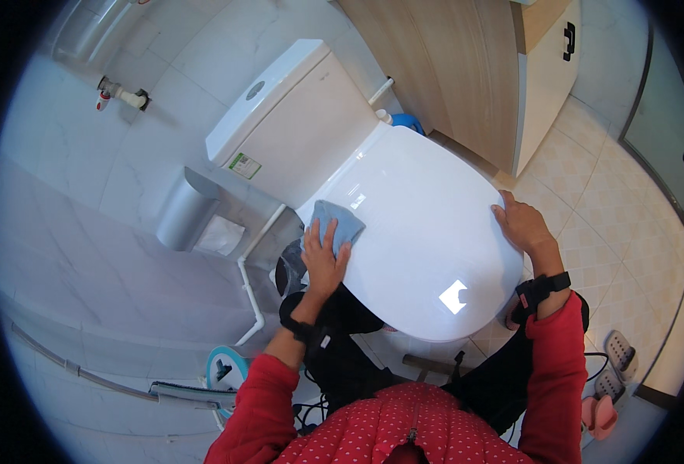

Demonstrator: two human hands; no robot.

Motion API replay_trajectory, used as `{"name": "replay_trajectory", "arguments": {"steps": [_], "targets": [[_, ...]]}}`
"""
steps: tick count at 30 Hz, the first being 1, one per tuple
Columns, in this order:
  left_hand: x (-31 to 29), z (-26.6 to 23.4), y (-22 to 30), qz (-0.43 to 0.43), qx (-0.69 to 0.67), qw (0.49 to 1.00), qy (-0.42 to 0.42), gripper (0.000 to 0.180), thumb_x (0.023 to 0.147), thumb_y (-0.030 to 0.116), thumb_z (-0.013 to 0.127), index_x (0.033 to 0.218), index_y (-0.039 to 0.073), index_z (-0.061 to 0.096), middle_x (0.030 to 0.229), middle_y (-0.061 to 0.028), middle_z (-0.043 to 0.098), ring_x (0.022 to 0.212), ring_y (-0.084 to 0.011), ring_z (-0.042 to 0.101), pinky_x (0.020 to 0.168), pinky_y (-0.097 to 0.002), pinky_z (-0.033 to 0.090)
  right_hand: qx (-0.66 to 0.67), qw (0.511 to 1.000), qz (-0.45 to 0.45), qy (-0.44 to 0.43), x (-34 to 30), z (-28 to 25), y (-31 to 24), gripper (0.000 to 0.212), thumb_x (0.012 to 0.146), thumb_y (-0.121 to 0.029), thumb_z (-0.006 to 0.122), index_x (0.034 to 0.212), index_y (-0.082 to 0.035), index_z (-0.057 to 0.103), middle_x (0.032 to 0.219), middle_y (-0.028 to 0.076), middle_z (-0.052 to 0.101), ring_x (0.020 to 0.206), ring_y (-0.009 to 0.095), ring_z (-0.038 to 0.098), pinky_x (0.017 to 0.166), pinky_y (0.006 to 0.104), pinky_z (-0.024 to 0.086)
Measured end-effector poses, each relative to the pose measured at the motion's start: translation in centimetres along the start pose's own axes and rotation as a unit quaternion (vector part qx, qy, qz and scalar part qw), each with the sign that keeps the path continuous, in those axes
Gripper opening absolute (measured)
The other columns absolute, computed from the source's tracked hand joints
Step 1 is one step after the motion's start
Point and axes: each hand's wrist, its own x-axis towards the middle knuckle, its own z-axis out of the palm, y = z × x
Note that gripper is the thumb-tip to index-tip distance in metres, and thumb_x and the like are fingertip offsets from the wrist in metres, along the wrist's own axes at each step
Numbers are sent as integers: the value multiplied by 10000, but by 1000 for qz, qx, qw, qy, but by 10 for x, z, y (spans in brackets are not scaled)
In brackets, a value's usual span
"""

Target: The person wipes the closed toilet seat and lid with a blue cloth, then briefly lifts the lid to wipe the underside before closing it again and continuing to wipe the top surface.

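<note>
**While the Cloth Sat at the Lid's Back Corner**

As the person leaned over the closed, glossy white plastic toilet lid (423,232), the left hand (324,259) lay flat on a folded blue-grey cleaning cloth (340,223), fingers spread and pressing it down rather than gripping it in a fist. That cloth sat at the lid's rear left edge, close to where the lid met the white ceramic cistern (292,116). The right hand (521,224) rested on the lid's far right rim, fingers curled over the edge — steadying, it seemed, and holding nothing else.

Judging by the cloth's place alone, the wiping looked to be at its beginning or at one corner: the broad middle and front of the lid lay beyond the cloth, shiny and reflecting a bright square of light. Whether that surface had been gone over could not be told — no streaks or wet marks showed.

Beside the toilet on the left, a brushed metal paper holder (183,213) hung on the pale tiled wall, and a wooden cabinet side (466,69) stood behind on the right. Pink slippers (601,414) lay on the beige floor tiles.
</note>
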Motion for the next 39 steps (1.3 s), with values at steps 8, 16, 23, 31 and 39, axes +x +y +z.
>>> {"name": "replay_trajectory", "arguments": {"steps": [8, 16, 23, 31, 39], "targets": [[-71, -20, 52, 41, -48, 997, -39, 624, 926, 334, 654, 1486, 186, 422, 1573, -230, 235, 1419, -526, 215, 1129, -612, 214, -2, 1000, -2, 2, -5, 0, -1, 517, 1035, -386, 402, 1392, -14, 438, 1044, 279, 688, 960, 424, 667, 865, 485, 525], [-33, -25, 39, 72, -20, 994, -86, 650, 923, 382, 639, 1503, 212, 400, 1589, -200, 230, 1440, -485, 212, 1104, -673, 198, 19, 1000, -4, -1, -4, 1, 0, 519, 1032, -367, 421, 1405, -7, 411, 1035, 291, 682, 962, 437, 658, 866, 488, 513], [63, 6, 24, 66, 18, 993, -100, 638, 953, 428, 580, 1528, 265, 358, 1603, -186, 218, 1460, -460, 181, 1111, -708, 107, 12, 1000, -4, 7, -3, 3, 1, 524, 1021, -381, 428, 1392, -12, 435, 1032, 263, 692, 950, 407, 668, 852, 474, 524], [168, 55, 45, 86, 35, 988, -123, 649, 963, 507, 535, 1541, 310, 315, 1596, -200, 229, 1455, -468, 194, 1066, -748, 173, 13, 1000, -3, 19, 0, 3, -2, 481, 1019, -363, 437, 1332, 0, 465, 985, 237, 700, 930, 387, 671, 822, 460, 533], [226, 90, 74, 96, 43, 985, -137, 656, 958, 566, 498, 1541, 340, 299, 1620, -154, 195, 1462, -468, 179, 1067, -752, 174, -12, 995, -42, 91, 2, 7, 1, 319, 1008, -264, 471, 1174, -5, 555, 900, 203, 710, 857, 366, 687, 757, 457, 552]]}}
